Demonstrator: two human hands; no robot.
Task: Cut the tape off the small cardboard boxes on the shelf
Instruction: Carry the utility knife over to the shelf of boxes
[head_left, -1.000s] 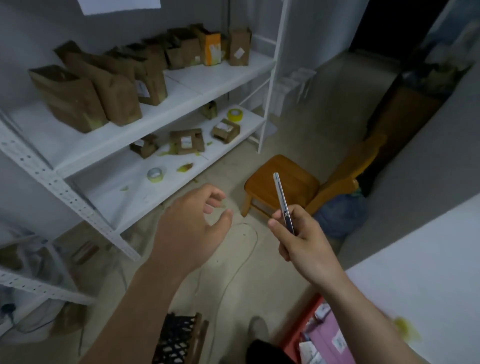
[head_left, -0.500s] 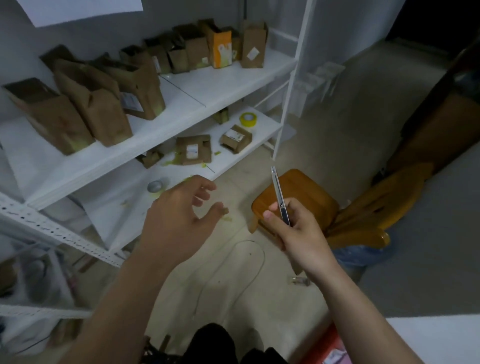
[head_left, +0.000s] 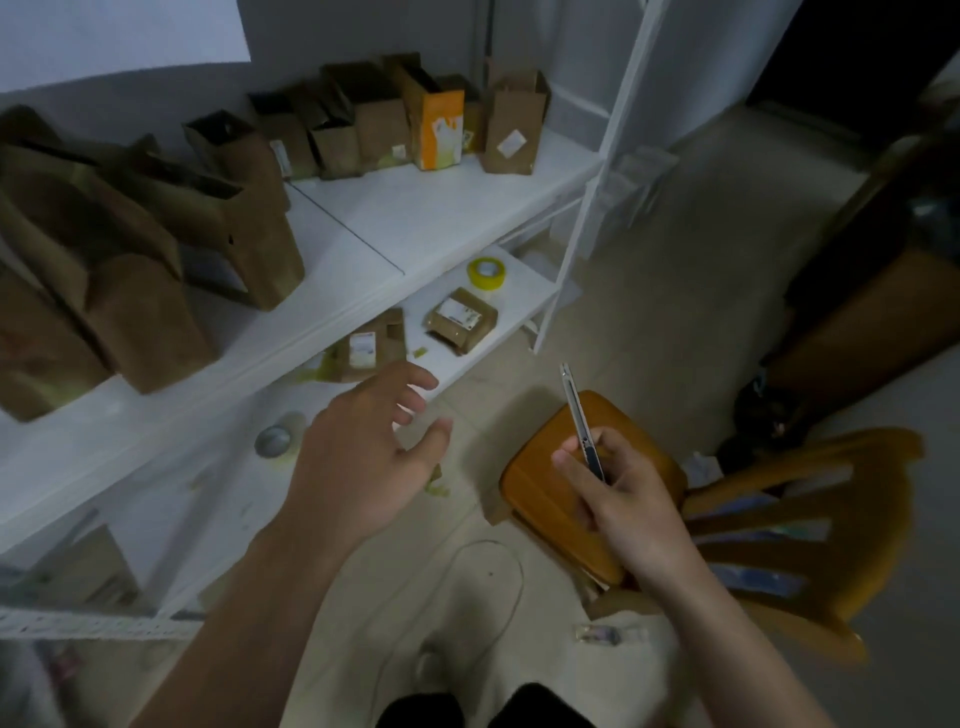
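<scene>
We see bare floor (head_left: 649, 322) between the lower shelf (head_left: 519, 297) and the chair (head_left: 540, 488). Our left hand (head_left: 363, 457) hovers spread and empty just before two small boxes (head_left: 460, 320) there; our right hand (head_left: 621, 499) grips the knife (head_left: 578, 413).

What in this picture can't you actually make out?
All from the head view:
- Utility knife in the right hand: whether its blade is out. Too small and dim.
- Nearer small box: its back part is hidden by the upper shelf edge.
- Farther small box: label text and tape are too blurred.
- Lower shelf: partly covered by the left hand.
</scene>
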